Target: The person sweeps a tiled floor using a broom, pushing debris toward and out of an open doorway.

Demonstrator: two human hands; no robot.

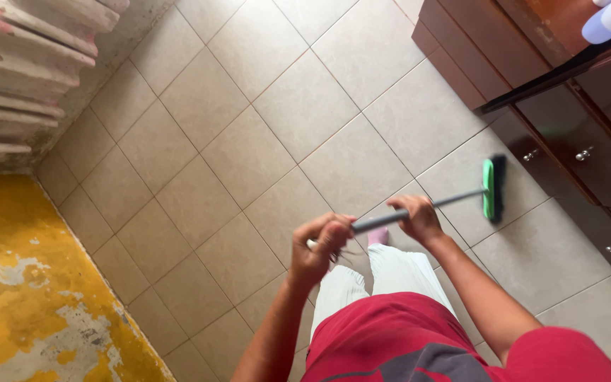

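my left hand (317, 244) is clenched round the top end of a grey broom handle (419, 210), my right hand (417, 218) wrapped round it further down; the green broom head (492, 188) rests on beige floor tiles (249, 155) beside a dark wooden cabinet (588, 155).

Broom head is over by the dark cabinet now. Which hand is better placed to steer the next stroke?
Probably the right hand: it grips further down the broom handle, nearer the green broom head. The left hand holds the handle's top end, suited to pivoting.
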